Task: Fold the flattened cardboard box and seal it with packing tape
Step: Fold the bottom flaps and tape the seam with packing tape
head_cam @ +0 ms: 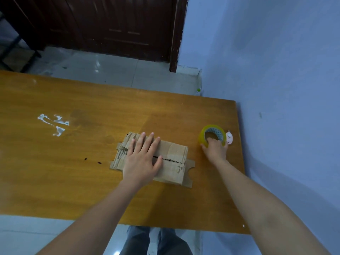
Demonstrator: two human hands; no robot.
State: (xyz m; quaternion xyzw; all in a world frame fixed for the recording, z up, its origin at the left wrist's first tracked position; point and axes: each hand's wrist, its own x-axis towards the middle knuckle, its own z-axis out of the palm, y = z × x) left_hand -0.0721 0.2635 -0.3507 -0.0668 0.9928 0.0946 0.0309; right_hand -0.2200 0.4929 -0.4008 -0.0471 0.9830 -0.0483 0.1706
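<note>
A small brown cardboard box (173, 159) lies on the wooden table (73, 162) with its top flaps folded shut and a dark seam running across the top. My left hand (142, 159) rests flat on the box, fingers spread, pressing the flaps down. To the right sits a yellowish roll of packing tape (211, 134). My right hand (216, 149) grips the near side of the roll, with fingers hooked into its core. A side tab sticks out at the box's right end.
A small pink and white object (229, 138) lies just right of the tape, near the table's right edge. White residue (54, 124) marks the table at the left. A blue wall (276, 70) runs along the right side; a dark door (110, 24) stands behind.
</note>
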